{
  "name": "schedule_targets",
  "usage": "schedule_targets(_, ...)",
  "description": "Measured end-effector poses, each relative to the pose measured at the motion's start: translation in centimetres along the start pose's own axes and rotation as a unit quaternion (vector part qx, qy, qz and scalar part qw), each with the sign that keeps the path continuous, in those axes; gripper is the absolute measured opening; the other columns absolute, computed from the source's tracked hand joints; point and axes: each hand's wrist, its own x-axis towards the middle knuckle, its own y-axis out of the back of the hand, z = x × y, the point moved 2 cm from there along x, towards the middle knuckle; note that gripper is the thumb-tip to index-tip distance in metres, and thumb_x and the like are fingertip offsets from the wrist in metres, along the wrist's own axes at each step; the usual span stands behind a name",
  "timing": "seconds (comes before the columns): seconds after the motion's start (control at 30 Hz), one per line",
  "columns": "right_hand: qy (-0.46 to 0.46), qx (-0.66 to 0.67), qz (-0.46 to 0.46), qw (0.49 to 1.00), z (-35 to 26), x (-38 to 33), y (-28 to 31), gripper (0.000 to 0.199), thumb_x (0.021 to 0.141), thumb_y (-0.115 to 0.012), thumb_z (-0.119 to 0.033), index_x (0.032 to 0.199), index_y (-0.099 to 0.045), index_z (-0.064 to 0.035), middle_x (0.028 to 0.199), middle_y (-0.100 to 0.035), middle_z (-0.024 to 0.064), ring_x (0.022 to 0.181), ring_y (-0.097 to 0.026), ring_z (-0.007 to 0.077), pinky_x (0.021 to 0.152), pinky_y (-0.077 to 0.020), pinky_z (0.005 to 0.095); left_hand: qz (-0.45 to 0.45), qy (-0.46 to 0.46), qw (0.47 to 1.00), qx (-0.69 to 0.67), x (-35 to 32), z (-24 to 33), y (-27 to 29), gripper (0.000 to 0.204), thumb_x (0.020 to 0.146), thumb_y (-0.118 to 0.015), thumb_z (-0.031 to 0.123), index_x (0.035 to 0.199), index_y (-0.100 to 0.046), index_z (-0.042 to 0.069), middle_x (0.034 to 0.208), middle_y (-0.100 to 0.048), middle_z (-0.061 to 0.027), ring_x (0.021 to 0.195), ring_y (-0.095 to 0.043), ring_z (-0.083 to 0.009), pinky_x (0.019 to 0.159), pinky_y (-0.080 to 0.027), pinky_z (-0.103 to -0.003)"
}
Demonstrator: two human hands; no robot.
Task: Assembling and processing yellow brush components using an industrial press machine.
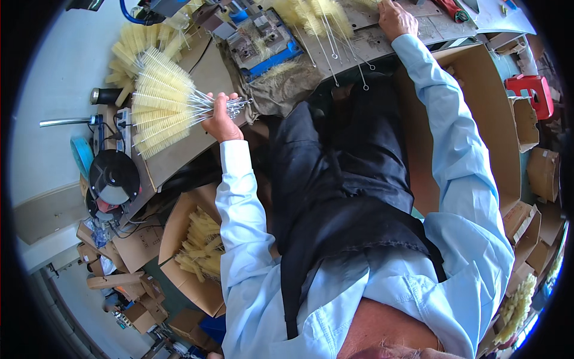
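Cream brushes (158,99) fan leftward from the gripping left hand (222,121).

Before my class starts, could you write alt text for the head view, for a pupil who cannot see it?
The person's left hand grips a fanned bundle of pale-yellow brushes by their wire handles. The right hand is at the workbench, near more brushes. An open cardboard box of brushes sits lower left.

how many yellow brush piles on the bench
2: left pile behind the bunch in the left hand, right pile between machine and right hand; others may be hidden.
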Motion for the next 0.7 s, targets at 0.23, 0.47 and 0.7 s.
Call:
schedule_targets(0.23, 0.018, 0.0, 0.034, 0.999, 2.2, -0.2, -2.0, 0.012, 0.086, -0.052, -0.017, 0.09, -0.062, -0.0118, 0.087, -0.064, 0.0148, 0.077, -0.065, 0.0403, 0.068, -0.0509, 0.0508, -0.005, 0.005, 1.0, 0.011, -0.1, -0.7, 0.1, 0.046, 0.083, -0.066, 0.0, 0.123, -0.045, -0.01, 0.095, -0.059, -0.015, 0.073, -0.068, -0.0254, 0.07, -0.057, -0.036)
schedule_targets(0.47, 0.019, 0.005, 0.02, 1.0, 1.1, 0.0, -0.6, 0.011, 0.086, -0.053, -0.019, 0.083, -0.061, -0.0121, 0.083, -0.064, 0.0145, 0.075, -0.064, 0.04, 0.067, -0.0508, 0.0503, 0.006, -0.016, 1.0, 0.015, -0.4, -0.1, -0.4, 0.043, 0.082, -0.066, 0.001, 0.119, -0.047, -0.008, 0.091, -0.06, -0.0144, 0.073, -0.068, -0.0255, 0.07, -0.057, -0.036)
schedule_targets(0.7, -0.01, -0.012, -0.027, 1.0, 1.4, 0.2, -1.4, 0.031, 0.096, -0.055, -0.033, 0.114, -0.061, -0.0088, 0.099, -0.071, 0.0176, 0.09, -0.069, 0.0386, 0.081, -0.0541, 0.0488, 0.004, -0.011, 1.0, 0.016, -0.3, -0.2, -0.1, 0.043, 0.083, -0.066, 0.003, 0.119, -0.047, -0.008, 0.092, -0.059, -0.0146, 0.073, -0.068, -0.0254, 0.07, -0.057, -0.036)
